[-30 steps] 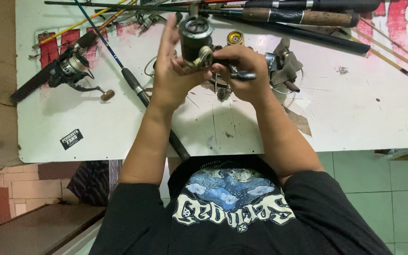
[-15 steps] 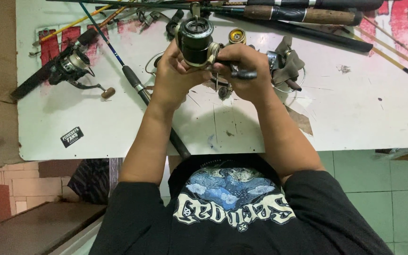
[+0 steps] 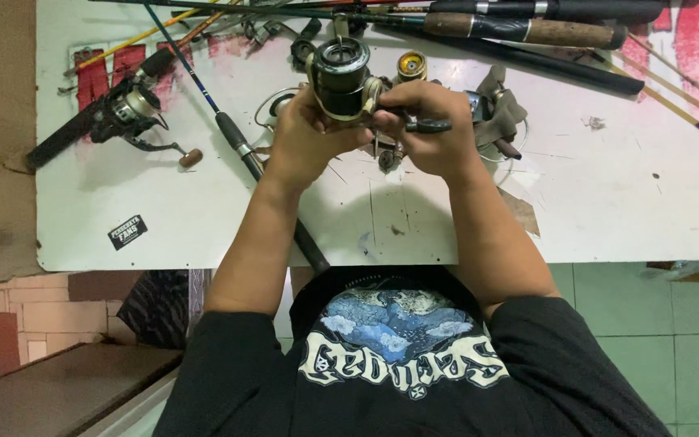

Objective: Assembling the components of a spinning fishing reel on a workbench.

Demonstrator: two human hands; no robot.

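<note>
Both of my hands hold a spinning fishing reel [image 3: 341,77] with a dark spool and a gold body, raised over a white worktable [image 3: 624,210]. My left hand [image 3: 305,142] cups the reel's body from the left. On the right side, my right hand [image 3: 434,129] grips the reel, its fingers around the black handle knob [image 3: 429,126]. The lower part of the reel is hidden behind my fingers.
Another reel on a rod butt [image 3: 123,109] lies at the table's left. A dark rod [image 3: 240,150] runs diagonally under my left arm. Several rods [image 3: 527,32] lie along the far edge. A small gold part [image 3: 412,65], a grey rag [image 3: 503,105] and a black sticker [image 3: 128,231] are nearby.
The reel has been tipped so that its spool faces up and away, and both hands have shifted slightly on it. Everything on the table has stayed put.
</note>
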